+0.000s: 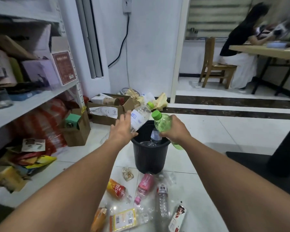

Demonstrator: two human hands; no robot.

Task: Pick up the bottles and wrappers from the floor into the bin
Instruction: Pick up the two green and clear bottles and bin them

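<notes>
Wrappers [123,219] and bottles [146,183] litter the floor [199,131] just before the black bin [150,158], above whose rim the left hand [122,131] grips a clear bottle [140,117] and the right hand [174,131] clasps a green bottle [162,122], fingers wrapped around each, with a cardboard box [107,111] beyond the bin.

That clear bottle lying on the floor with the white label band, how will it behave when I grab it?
The clear bottle looks empty, so probably light. It lies on its side on glossy tile, so a nudge may roll it. Its thin ribbed wall will likely crumple under a firm squeeze.
</notes>
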